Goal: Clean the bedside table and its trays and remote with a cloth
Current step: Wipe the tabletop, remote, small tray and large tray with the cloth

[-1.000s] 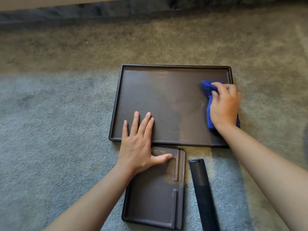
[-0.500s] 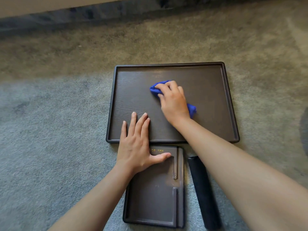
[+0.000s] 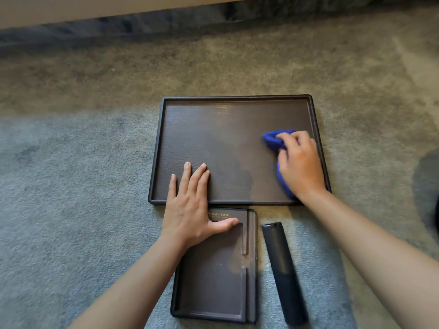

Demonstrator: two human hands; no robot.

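Note:
A large dark brown tray [image 3: 228, 129] lies flat on the carpet. My right hand [image 3: 300, 166] presses a blue cloth [image 3: 273, 138] onto the tray's right side, near its right rim. My left hand [image 3: 190, 203] lies flat, fingers spread on the tray's near left edge, thumb resting on a smaller dark tray [image 3: 213, 281] just below it. A black remote [image 3: 282, 271] lies on the carpet to the right of the small tray, touching neither hand.
Grey-blue carpet [image 3: 71, 210] surrounds the trays, turning beige further back. A dark strip and a pale edge [image 3: 71, 10] run along the top of the view. A dark shape [image 3: 427, 186] sits at the right border.
My right hand swept the cloth from the tray's right side to its middle, then back to the right side. The left hand stayed where it was.

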